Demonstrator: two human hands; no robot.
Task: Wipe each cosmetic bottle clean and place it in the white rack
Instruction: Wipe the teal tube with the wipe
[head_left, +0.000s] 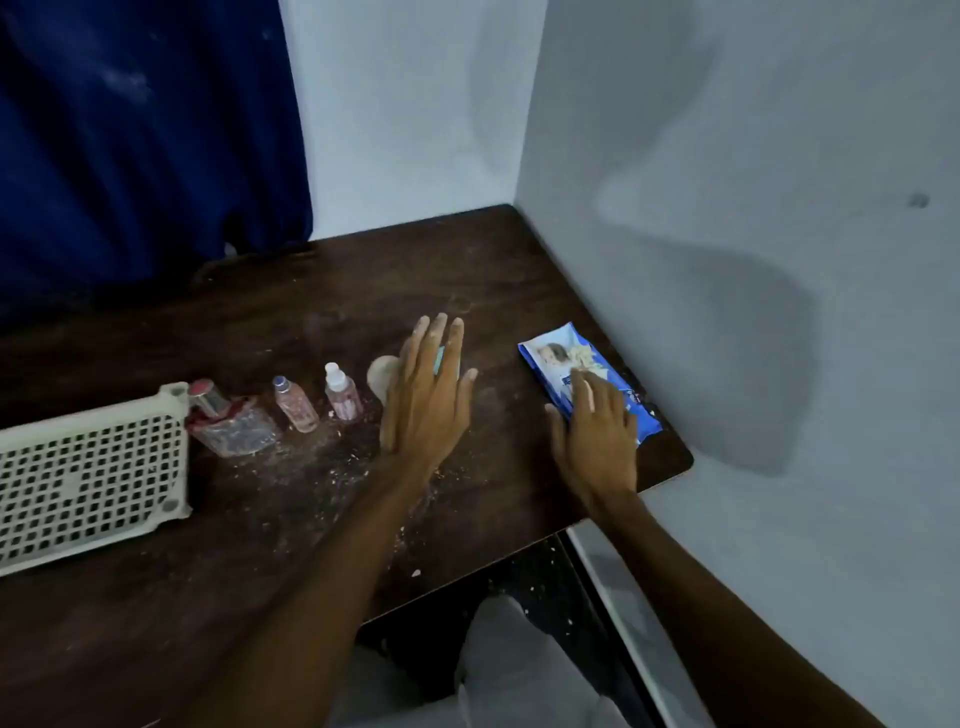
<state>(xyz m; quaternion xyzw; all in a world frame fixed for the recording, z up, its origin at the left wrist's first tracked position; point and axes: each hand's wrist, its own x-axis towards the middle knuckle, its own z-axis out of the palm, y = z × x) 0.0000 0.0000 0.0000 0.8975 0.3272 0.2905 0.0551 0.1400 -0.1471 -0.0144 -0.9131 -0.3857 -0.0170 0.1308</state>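
1. White rack (88, 467): lies on its side at the left edge of the desk (260, 545), lattice face up. No bottle is in it.
2. Large clear bottle (228, 423) with a metallic cap: tilted, leaning against the rack's right end, touching it.
3. Small pink bottle (296, 404) with a blue cap: just right of the large bottle, apart from it, tilted slightly left.
4. Pink bottle with white cap (343, 392): just right of item 3, near the middle of the desk, not touching its neighbours.
5. Round pale object (382, 376): immediately right of item 4, partly hidden behind the left hand; identity cannot be told.
6. Left hand (423, 400): spread flat, fingers extended and apart, palm down above the desk's middle. A light blue-green item (440, 361) shows between two fingers; whether the hand touches it cannot be told.
7. Desk surface: dark wood, scattered with pale dust and crumbs, densest in front of the bottles.
8. Right hand (595, 428): fingers loosely spread, resting on the near end of the wipes pack, not closed around it.
9. Blue wipes pack (566, 371): lies flat near the desk's right edge, beside the wall (753, 312).
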